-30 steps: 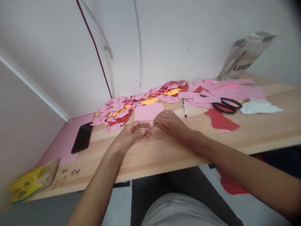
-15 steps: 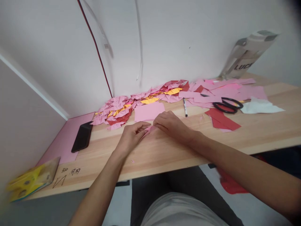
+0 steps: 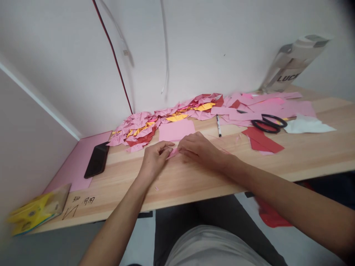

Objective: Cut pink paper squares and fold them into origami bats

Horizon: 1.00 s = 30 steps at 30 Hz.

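Hands met at mid-table, the left hand (image 3: 154,159) and right hand (image 3: 197,147) each pinching with narrowly closed fingers one end of a pink paper piece (image 3: 173,152) low on the wooden table (image 3: 194,181), its long axis running between them.

One head-worn camera looks forward and down from just above the near edge of the wooden desk (image 3: 194,181), facing the white wall (image 3: 210,40) behind the desk. It sits close: the left hand (image 3: 155,159) and right hand (image 3: 198,147) meet over the desk's middle.
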Motion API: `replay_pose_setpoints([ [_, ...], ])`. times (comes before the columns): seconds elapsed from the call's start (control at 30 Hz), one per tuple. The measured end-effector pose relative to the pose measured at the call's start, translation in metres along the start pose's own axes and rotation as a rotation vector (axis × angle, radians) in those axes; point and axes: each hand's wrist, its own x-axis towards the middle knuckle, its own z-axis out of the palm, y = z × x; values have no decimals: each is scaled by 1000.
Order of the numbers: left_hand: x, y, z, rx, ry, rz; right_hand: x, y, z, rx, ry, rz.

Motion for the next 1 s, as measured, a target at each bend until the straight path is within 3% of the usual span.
replay_pose_setpoints([
  [0.2, 1, -2, 1, -122, 12, -40, 0, 3, 3, 13, -4, 38],
  [0.37, 3, -2, 0, -163, 44, -49, -2, 4, 4, 4, 54, -30],
  [0.47, 4, -3, -2, -229, 13, -63, -4, 4, 5, -23, 101, -44],
  [0.7, 6, -7, -5, -406, -92, -142, -3, 5, 6, 38, 65, -71],
  [1.0, 5, 0, -7, -369, -83, -129, -3, 7, 8, 49, 56, -24],
])
